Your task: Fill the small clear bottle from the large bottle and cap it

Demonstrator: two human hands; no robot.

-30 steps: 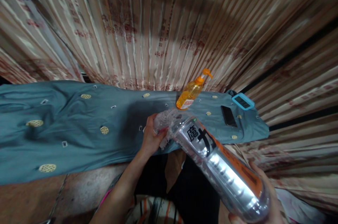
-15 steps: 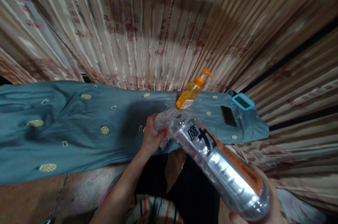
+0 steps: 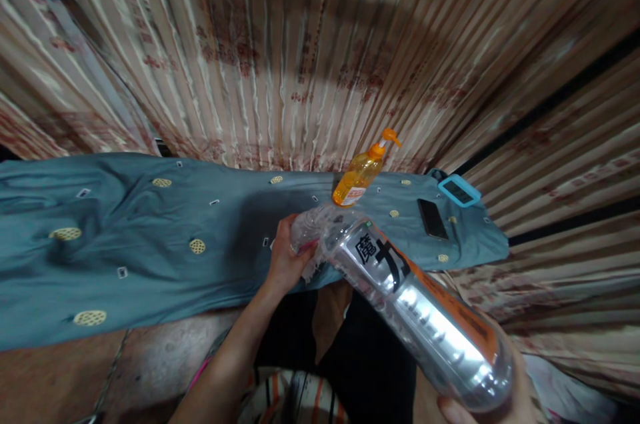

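My right hand [image 3: 505, 401] grips the base of a large clear plastic bottle [image 3: 420, 314] with an orange and black label, tilted with its neck pointing away and down. My left hand [image 3: 286, 257] is closed around a small clear container [image 3: 307, 231] held right at the big bottle's mouth, above the near edge of a table covered with blue-grey cloth [image 3: 150, 251]. The two vessels meet at the mouth; whether liquid flows is unclear.
An orange pump dispenser bottle [image 3: 361, 172] stands just behind my hands. A dark phone [image 3: 433, 219] and a blue-cased device [image 3: 459, 191] lie at the cloth's right end. Striped curtains [image 3: 300, 51] hang behind and to the right. My legs are below the table edge.
The large bottle's base has dropped and shifted slightly right in my right hand. My left hand and the small container have stayed in place.
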